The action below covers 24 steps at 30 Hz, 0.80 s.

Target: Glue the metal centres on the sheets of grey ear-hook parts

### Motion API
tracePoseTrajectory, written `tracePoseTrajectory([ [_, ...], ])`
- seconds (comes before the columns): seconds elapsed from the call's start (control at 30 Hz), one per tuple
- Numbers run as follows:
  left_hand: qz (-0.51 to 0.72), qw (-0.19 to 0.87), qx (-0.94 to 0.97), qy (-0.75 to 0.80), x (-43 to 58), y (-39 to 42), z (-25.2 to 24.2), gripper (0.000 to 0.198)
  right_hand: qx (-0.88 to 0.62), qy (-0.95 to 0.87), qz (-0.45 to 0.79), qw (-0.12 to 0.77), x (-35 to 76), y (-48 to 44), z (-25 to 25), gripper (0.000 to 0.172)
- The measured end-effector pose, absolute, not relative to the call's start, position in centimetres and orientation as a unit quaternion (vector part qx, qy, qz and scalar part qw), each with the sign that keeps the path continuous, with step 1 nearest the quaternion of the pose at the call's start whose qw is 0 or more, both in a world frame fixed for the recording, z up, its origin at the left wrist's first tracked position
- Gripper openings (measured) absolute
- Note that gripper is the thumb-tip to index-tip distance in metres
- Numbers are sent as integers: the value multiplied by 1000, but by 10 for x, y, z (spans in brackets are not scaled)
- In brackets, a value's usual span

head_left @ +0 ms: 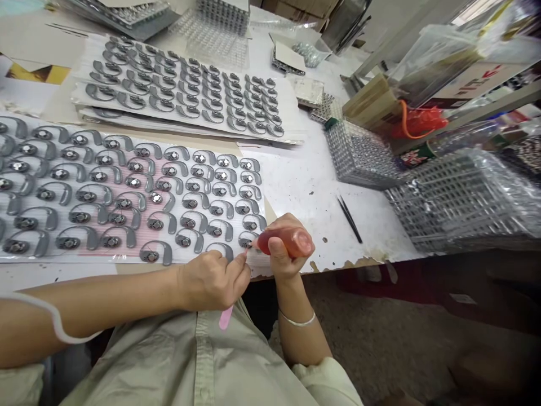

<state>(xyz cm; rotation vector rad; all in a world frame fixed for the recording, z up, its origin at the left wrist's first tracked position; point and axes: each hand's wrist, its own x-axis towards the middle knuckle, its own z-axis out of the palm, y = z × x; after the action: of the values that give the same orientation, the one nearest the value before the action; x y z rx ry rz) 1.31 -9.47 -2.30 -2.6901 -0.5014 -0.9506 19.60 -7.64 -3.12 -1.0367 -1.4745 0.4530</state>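
My right hand (pixel 285 251) is closed around a red, translucent squeeze bottle (pixel 287 241). The bottle is tilted, its narrow tip at a grey hook-shaped earphone part (pixel 248 239) in the nearest right corner of the sheet. My left hand (pixel 220 279) is closed in a pinch on a slim tool with a pink end (pixel 226 318); its front end is mostly hidden by the fingers, which are close to the bottle tip. Rows of similar grey ear-hook parts (pixel 155 223) lie on the white sheet (pixel 173 256), each with a round dark module and thin wires.
Behind, a stack of white sheets (pixel 291 135) carries more grey parts. Black tweezers (pixel 350 219) lie right of my hands. Plastic-wrapped trays (pixel 460 197) and a wrapped block of small parts (pixel 359 152) line the right side, near cardboard boxes (pixel 374 107). The table's front edge (pixel 338 265) is chipped.
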Motion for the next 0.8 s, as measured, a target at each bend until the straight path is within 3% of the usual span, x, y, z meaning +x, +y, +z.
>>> tracePoseTrajectory([
  [0.8,-312,106,-932,-151,12,-91,-14,11,-446,-635,171,608,196,-76,-31,17],
])
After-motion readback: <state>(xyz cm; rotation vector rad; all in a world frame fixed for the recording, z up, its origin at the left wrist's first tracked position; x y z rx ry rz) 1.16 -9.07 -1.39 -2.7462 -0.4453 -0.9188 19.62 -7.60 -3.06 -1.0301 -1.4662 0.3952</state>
